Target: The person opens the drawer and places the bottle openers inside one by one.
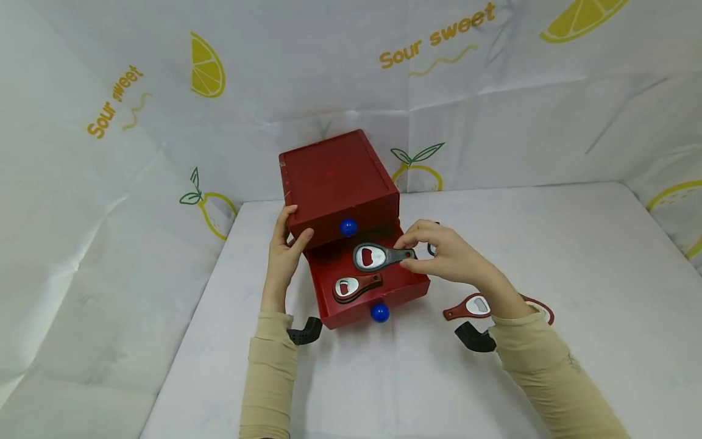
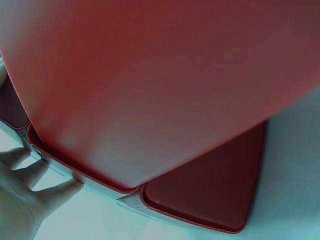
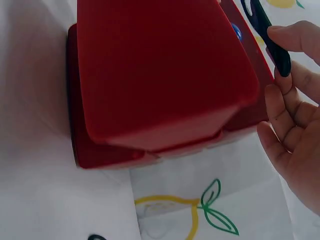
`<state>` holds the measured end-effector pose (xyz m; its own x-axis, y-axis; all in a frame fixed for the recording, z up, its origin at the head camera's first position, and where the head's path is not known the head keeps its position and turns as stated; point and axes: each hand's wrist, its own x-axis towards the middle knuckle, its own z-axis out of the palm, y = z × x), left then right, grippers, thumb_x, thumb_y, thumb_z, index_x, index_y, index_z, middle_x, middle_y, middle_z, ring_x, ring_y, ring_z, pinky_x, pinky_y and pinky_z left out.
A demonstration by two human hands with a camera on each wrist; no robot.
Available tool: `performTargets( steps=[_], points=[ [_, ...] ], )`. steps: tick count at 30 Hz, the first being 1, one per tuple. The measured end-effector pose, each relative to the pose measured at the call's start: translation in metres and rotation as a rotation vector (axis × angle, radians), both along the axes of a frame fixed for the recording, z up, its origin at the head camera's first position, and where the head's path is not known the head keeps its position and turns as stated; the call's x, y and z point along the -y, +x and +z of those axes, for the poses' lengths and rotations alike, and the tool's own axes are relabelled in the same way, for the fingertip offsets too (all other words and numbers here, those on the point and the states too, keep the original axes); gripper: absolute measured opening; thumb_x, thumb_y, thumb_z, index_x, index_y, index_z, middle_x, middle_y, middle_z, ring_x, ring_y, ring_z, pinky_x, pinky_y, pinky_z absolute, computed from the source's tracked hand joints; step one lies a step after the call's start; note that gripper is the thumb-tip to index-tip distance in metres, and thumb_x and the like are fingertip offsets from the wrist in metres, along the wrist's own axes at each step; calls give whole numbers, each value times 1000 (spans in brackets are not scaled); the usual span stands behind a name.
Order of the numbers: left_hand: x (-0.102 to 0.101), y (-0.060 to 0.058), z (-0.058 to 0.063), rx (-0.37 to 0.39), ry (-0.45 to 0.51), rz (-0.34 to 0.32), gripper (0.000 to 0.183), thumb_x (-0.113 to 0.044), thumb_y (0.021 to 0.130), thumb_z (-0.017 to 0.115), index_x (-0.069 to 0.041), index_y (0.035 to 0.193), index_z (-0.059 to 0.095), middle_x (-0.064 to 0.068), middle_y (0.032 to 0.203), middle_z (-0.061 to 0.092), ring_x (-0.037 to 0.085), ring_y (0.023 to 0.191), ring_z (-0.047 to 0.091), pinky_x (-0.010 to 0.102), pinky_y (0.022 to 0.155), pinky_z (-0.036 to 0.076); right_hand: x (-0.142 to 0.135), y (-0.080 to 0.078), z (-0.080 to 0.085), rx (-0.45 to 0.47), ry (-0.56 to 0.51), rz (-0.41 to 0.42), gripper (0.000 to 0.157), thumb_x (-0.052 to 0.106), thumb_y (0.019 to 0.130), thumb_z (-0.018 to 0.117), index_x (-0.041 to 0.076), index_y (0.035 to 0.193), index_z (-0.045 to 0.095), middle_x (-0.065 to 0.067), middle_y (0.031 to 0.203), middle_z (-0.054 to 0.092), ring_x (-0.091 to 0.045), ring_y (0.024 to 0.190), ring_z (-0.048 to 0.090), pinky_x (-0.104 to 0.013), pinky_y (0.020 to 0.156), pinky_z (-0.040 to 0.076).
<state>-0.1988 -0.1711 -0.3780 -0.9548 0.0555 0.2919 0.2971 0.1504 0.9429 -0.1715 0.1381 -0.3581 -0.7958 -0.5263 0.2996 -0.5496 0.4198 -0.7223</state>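
Observation:
A red two-drawer box [image 1: 337,177] stands with its lower drawer [image 1: 406,294] pulled out. My left hand [image 1: 284,256] holds the box's front left corner, thumb on the front face and fingers along the side. Between thumb and fingertips, my right hand [image 1: 439,251] pinches the handle end of a black bottle opener [image 1: 370,257]. The opener is over the drawer, its metal head pointing left; the right wrist view shows its dark handle [image 3: 270,42] in the fingers. A brown-red bottle opener [image 1: 351,286] with a metal head lies inside the drawer.
Right of the drawer, a red bottle opener [image 1: 468,306] lies on the white table, another red one [image 1: 543,310] partly hidden behind my right wrist. Something black and curved [image 1: 431,249] shows behind my right hand. Blue ball knobs [image 1: 379,313] jut from the drawer fronts. A lemon-print cloth hangs behind.

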Motion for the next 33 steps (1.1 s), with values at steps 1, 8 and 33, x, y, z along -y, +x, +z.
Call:
performTargets(
  steps=[1,8,33],
  points=[
    [0,0,0,0,1,-1,48,-10,92,56,-15,135,36,11,139,42,17,119,43,39,99,40,4,0,0,8,3,3,21,12,80,71,16,101,68,3,97,60,-12,92,49,-31,70,45],
    [-1,-1,0,-3,5,5,48,-8,92,55,-15,135,36,11,139,42,17,119,43,39,99,40,27,-3,-4,36,68,23,20,15,79,71,15,99,68,2,96,60,-14,95,51,-34,79,46],
    [-2,0,-1,-19,12,9,48,-7,91,56,-12,134,35,10,140,41,18,118,44,36,97,40,64,-15,-7,29,433,45,18,20,79,70,14,95,72,0,94,62,-16,89,52,-31,76,48]
  ],
)
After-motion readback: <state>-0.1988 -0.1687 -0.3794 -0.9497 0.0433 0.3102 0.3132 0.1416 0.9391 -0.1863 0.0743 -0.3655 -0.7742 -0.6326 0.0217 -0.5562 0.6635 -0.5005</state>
